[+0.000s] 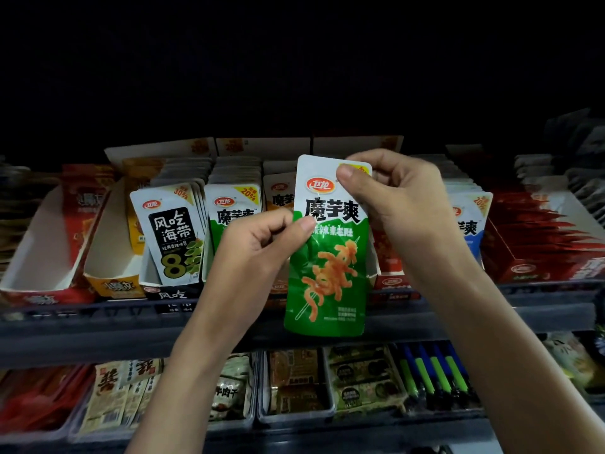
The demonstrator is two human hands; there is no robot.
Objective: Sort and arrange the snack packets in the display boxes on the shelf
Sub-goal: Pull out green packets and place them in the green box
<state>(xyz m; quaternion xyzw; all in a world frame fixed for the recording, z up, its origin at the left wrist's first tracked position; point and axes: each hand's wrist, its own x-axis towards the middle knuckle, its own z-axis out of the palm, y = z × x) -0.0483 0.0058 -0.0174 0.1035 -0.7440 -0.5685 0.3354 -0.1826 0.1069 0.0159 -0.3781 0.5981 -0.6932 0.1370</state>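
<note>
A green and white snack packet (pixel 329 257) hangs upright in front of the shelf, held by both hands. My left hand (pixel 262 247) pinches its left edge about a third of the way down. My right hand (pixel 393 198) pinches its top right corner with the thumb over the front. Behind it stand display boxes: a box of matching green packets (pixel 234 211), a box of black-label kelp packets (pixel 173 234), an orange packet (pixel 278 194) in the box behind the held packet, and a box with blue packets (pixel 468 221).
Two nearly bare boxes stand at the left, one red (pixel 42 257) and one orange (pixel 111 257). A red box of flat red packets (pixel 550 240) lies at the right. The grey shelf rail (pixel 131 326) runs below; a lower shelf holds trays of other snacks (pixel 294 381).
</note>
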